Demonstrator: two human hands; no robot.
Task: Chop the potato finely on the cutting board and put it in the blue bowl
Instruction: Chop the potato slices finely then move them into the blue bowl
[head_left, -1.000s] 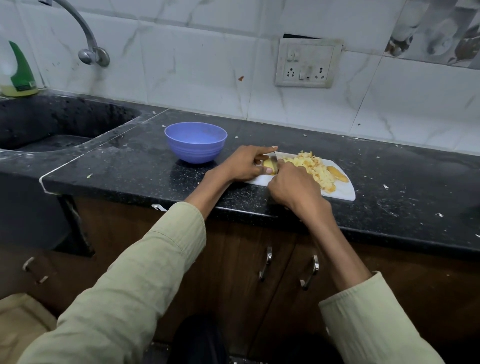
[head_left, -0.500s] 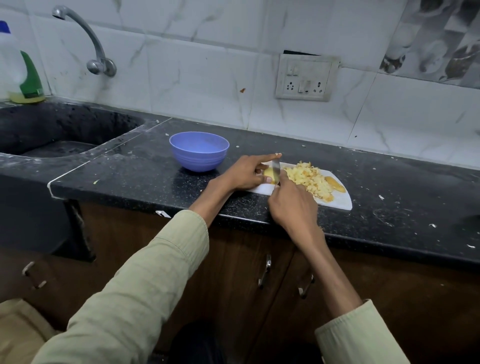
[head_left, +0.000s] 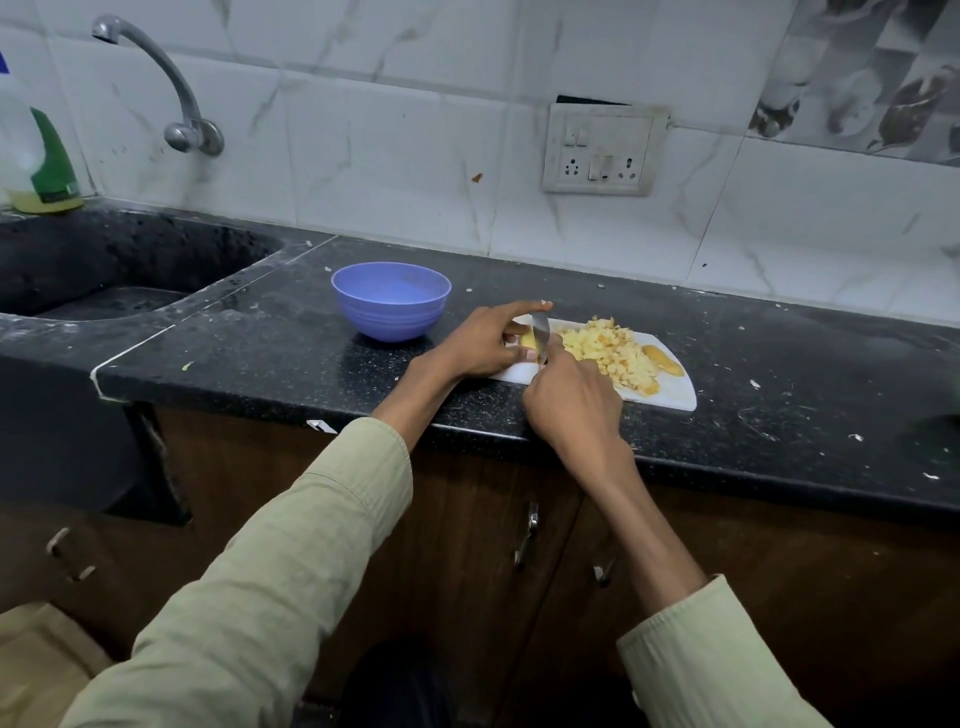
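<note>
Black speckled bench runs under both hands, sink well off to the left of them, tap above it. White cutting board lies beneath the hands and stretches out to the right of the right hand. Blue bowl stands just beyond and left of the left hand, apart from the board, nothing visible inside. Heap of chopped potato sits on the board just right of the knife, with one larger uncut sliver at its far right end. Left hand pinches the last small potato piece against the board, index finger stretched out over it, thumb curled at the near side. Right hand is closed round the knife handle, which is hidden; the knife blade stands upright, touching the piece beside the left fingers. Judged step: final cuts on the remnant. To do it well: keep the left fingertips tucked back from the blade since the piece is small, rock the blade straight down, take thin slices, then cross-cut. The sliver on the right likely needs chopping too before everything is scraped into the bowl.
</note>
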